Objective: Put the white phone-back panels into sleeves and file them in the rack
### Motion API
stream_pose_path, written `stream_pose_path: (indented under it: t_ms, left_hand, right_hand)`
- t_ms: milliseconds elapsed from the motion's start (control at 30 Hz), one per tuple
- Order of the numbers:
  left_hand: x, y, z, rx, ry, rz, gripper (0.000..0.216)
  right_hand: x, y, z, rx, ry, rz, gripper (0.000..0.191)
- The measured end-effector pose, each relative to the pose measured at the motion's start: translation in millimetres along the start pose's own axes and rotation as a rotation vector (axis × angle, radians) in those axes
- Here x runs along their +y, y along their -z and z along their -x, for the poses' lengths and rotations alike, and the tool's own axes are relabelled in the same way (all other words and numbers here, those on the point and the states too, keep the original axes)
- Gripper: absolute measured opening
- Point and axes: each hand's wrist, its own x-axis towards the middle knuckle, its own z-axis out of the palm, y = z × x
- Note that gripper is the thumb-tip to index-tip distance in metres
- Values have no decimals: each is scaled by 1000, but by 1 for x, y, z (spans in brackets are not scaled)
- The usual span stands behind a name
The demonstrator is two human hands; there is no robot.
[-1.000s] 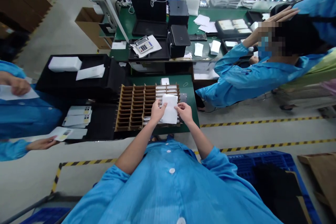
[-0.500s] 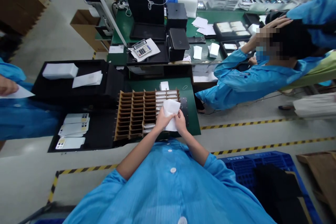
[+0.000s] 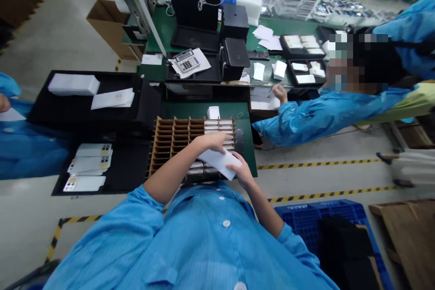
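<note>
My right hand grips a white foam sleeve, tilted low over the near edge of a brown cardboard divider box. My left hand reaches across the filled right-hand slots of that box, fingers bent down onto the white pieces standing there; what the fingers pinch is hidden. The left columns of the box stand bare. A small white block lies on the green table just behind the box.
A black tray at left carries white foam stacks and phone-shaped pieces. A calculator and black boxes lie beyond. Co-workers in blue sit at right and far left. A blue crate stands by my right side.
The white sleeve has dropped from upright between both hands to a low tilt in my right hand. My left hand left it and reached over the filled slots. The right co-worker lowered an arm.
</note>
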Motion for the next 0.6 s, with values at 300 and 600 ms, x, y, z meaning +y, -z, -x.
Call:
stream_pose_path:
  t_ms: [300, 600]
  left_hand:
    - [-60, -122, 165, 893, 138, 96, 25]
    - [-258, -143, 362, 997, 1066, 234, 26]
  right_hand:
    - [31, -37, 9, 272, -36, -215, 70]
    - [43, 2, 46, 531, 69, 213, 85]
